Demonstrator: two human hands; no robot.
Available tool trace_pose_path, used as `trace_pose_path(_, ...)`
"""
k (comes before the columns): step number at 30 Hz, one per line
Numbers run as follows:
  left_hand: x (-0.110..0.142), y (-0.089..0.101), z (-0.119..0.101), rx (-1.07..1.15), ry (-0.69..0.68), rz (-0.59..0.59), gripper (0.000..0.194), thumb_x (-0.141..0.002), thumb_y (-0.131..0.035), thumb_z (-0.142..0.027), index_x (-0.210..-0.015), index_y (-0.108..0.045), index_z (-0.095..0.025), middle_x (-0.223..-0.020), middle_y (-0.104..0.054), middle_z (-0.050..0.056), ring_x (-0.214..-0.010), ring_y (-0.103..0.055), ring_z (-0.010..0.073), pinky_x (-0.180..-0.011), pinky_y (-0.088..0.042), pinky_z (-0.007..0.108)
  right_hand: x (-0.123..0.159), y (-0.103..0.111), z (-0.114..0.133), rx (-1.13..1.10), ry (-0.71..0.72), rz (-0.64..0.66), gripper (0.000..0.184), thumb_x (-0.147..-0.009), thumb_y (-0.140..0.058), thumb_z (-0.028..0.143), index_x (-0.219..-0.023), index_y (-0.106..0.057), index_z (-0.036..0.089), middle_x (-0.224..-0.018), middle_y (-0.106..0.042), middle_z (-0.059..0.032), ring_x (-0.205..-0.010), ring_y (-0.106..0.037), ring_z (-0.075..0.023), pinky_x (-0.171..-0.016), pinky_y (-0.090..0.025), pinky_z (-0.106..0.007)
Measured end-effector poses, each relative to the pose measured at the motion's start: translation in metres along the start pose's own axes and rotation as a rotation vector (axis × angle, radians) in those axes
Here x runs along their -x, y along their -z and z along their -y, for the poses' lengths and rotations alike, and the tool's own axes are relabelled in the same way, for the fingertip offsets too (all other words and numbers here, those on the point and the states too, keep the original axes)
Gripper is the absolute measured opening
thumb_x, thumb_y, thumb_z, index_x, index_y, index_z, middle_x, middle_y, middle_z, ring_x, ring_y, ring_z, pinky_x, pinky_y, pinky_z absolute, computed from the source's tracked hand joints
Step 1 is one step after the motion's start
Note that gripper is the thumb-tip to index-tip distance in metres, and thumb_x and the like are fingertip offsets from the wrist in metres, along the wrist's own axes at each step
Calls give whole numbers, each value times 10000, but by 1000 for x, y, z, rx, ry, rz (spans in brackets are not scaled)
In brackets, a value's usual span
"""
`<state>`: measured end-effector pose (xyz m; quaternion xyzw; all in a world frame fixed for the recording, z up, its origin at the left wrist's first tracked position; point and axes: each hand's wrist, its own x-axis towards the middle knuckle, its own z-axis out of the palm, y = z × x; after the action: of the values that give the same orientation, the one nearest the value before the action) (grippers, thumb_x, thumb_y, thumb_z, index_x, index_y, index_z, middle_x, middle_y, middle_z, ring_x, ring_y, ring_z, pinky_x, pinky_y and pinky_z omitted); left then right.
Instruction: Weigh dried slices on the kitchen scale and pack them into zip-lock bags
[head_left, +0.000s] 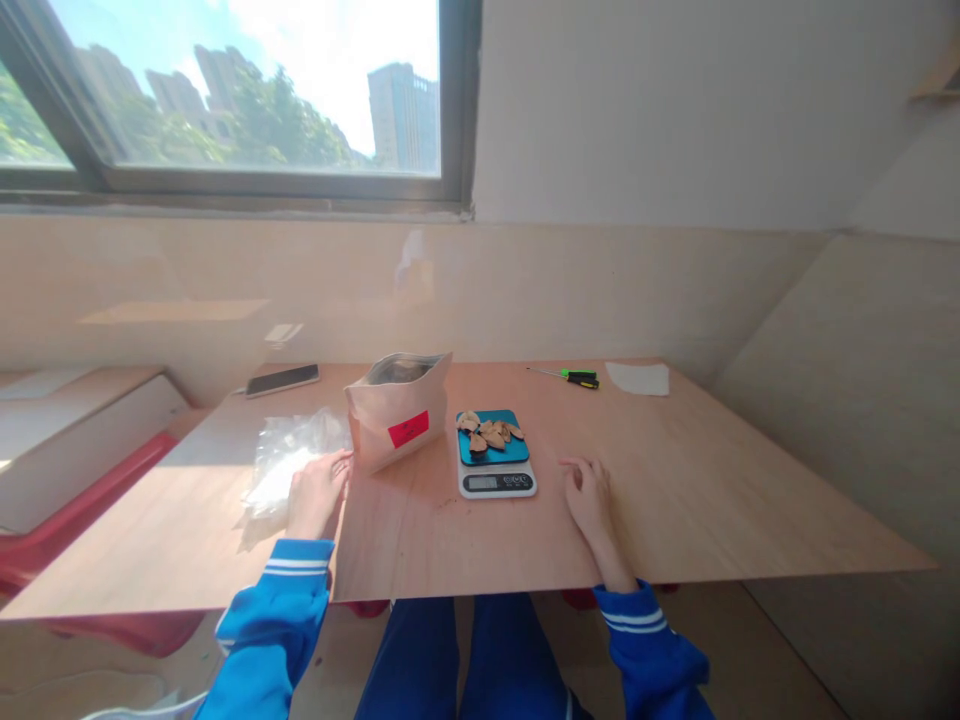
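A digital kitchen scale (497, 483) with a blue top stands mid-table, several dried brown slices (491, 434) heaped on it. To its left a light brown stand-up pouch (375, 425) with a red label is upright, its mouth apart. My left hand (319, 492) rests by the pouch's lower left edge, beside the clear plastic bags (274, 470); its fingers are stretched out with nothing visible in them. On the bare wood right of the scale lies my right hand (590, 497), index finger extended and the others loosely bent, holding nothing.
A phone (282, 380) lies at the back left of the wooden table (420, 550). Toward the back right are two screwdrivers (581, 380) and a white sheet (637, 379). Small crumbs lie in front of the scale. Red stools show below the table's edge.
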<state>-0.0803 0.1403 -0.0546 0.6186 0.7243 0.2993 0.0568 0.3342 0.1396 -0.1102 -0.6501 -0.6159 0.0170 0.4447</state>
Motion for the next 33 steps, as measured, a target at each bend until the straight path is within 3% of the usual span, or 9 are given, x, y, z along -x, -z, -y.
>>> trace_pose_path(9, 28, 39, -21, 241, 137, -291, 295, -870, -509, -300, -1070, -687, -176, -1079, -727, 67, -1028, -655, 214, -905, -477, 317, 0, 12, 26, -110, 66, -20, 240, -870, -379, 216, -924, -611, 191, -944, -620, -122, -948, -543, -275, -868, -443, -451)
trace_pose_path(12, 55, 50, -47, 452, 194, -477, 306, -836, -575, -371, -1039, -707, -184, -1075, -728, 61, -1058, -647, 226, -963, -468, 346, 17, 19, 73, -256, 68, -15, 218, -909, -403, 275, -940, -609, 212, -959, -631, -112, -953, -554, -267, -859, -450, -432)
trace_pose_path(16, 103, 46, -98, 527, 281, -639, 319, -837, -590, -413, -1077, -700, -233, -1124, -714, 42, -1099, -629, 228, -1006, -457, 365, 55, 19, 161, -571, -51, 176, 263, -951, -386, 380, -995, -599, 233, -1022, -642, -96, -969, -595, -235, -824, -486, -369)
trace_pose_path(18, 125, 35, -121, 594, 216, -604, 286, -837, -598, -404, -1040, -707, -234, -1101, -721, 37, -1090, -635, 237, -1002, -466, 378, 73, 15, 196, -693, -127, 289, 306, -957, -383, 417, -1102, -579, 232, -1112, -636, -88, -1028, -595, -225, -850, -490, -356)
trace_pose_path(20, 143, 22, -136, 710, 73, -363, 269, -855, -587, -373, -1054, -701, -232, -1122, -715, 41, -1096, -635, 234, -979, -484, 365, 84, 11, 214, -819, -200, 363, 340, -960, -379, 444, -1151, -559, 227, -1149, -636, -81, -1025, -610, -208, -873, -495, -344)
trace_pose_path(22, 154, 11, -144, 793, -26, -129, 319, -906, -514, -344, -1183, -642, -253, -1260, -651, 44, -1185, -584, 220, -1017, -458, 359, 87, 11, 217, -906, -248, 386, 359, -959, -387, 459, -1174, -553, 223, -1171, -640, -80, -1040, -619, -200, -914, -490, -337)
trace_pose_path(25, 157, 0, -147, 878, -91, 25, 392, -967, -385, -296, -1342, -500, -293, -1374, -567, 32, -1272, -512, 187, -1086, -391, 364, 84, 18, 204, -952, -301, 358, 382, -952, -411, 467, -1178, -587, 214, -1194, -651, -89, -1108, -610, -215, -950, -487, -333)
trace_pose_path(28, 151, -4, -145, 822, -191, 33, 412, -952, -440, -260, -1357, -467, -329, -1391, -549, 20, -1259, -522, 181, -1046, -425, 350, 77, 29, 192, -969, -293, 368, 386, -937, -456, 463, -1156, -643, 206, -1208, -663, -93, -1154, -597, -240, -946, -500, -330)
trace_pose_path(33, 140, -6, -132, 492, -466, -173, 477, -876, -592, -215, -1328, -499, -332, -1343, -588, 24, -1225, -536, 203, -1009, -400, 362, 74, 42, 195, -946, -270, 459, 413, -928, -474, 471, -1165, -669, 194, -1166, -689, -88, -1068, -645, -251, -903, -520, -338)
